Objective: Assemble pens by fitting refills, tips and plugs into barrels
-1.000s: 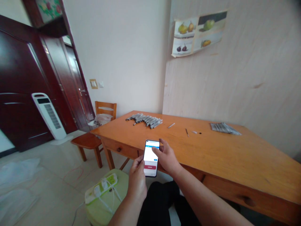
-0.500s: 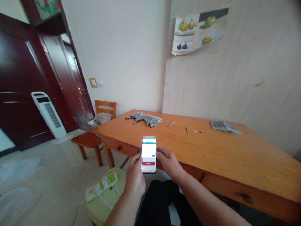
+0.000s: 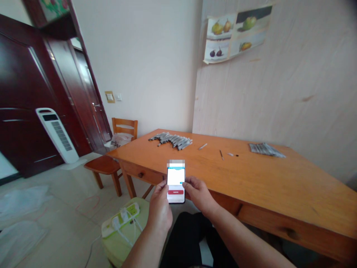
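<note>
A smartphone point(image 3: 176, 196) with a lit screen is held upright in front of the table's near edge. My left hand point(image 3: 161, 204) is closed round its left side, thumb along the edge. My right hand point(image 3: 198, 191) grips the right side, its thumb over the lower right part of the white area on the screen. A red bar shows low on the display. Beyond the phone, a heap of grey pens with black ends point(image 3: 170, 140) lies on the wooden table point(image 3: 251, 178). The fingers behind the phone are hidden.
One pen point(image 3: 203, 146), a thin dark pen part point(image 3: 221, 154) and a small black cap point(image 3: 237, 155) lie mid-table. A flat bundle of pens point(image 3: 266, 149) is at the right. A power strip point(image 3: 121, 219) with cables rests on a green stool point(image 3: 111, 250); a wooden chair point(image 3: 104, 163) stands left.
My right thumb has shifted slightly left and down onto the screen. The view has moved a little; both hands keep hold of the smartphone.
</note>
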A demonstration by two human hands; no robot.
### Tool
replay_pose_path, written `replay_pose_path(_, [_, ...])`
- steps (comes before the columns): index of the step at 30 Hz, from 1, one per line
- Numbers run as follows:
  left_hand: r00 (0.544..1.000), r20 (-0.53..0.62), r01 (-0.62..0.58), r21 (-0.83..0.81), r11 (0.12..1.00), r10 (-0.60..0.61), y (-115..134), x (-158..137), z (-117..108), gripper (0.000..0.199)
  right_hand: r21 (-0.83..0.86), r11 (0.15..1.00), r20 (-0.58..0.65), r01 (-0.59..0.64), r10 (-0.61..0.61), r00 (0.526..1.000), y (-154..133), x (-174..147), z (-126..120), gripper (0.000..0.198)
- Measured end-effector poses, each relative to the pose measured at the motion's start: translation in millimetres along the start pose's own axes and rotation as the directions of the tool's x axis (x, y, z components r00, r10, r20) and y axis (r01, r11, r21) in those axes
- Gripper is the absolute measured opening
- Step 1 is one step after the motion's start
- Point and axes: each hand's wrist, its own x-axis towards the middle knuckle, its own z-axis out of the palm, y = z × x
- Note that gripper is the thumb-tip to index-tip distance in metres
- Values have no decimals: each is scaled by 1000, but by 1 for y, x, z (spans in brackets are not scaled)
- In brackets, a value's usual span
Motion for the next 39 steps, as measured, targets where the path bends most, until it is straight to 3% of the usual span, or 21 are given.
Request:
replay_pose_path(10, [1000, 17, 18, 3, 1000, -18, 0, -2, 2, 37, -126, 992, -87, 26, -37, 996, 9, 3, -1, 29])
replay_pose_path(21, [1000, 15, 1, 6, 1000, -1, 0, 0, 1, 36, -99, 995, -18, 15, -17, 1000, 2, 2, -2, 26])
replay_pose_path(39, [1000, 0, 3, -13, 1000, -3, 2, 1, -1, 37, -117, 993, -25, 15, -18, 1000, 1, 3, 0, 25])
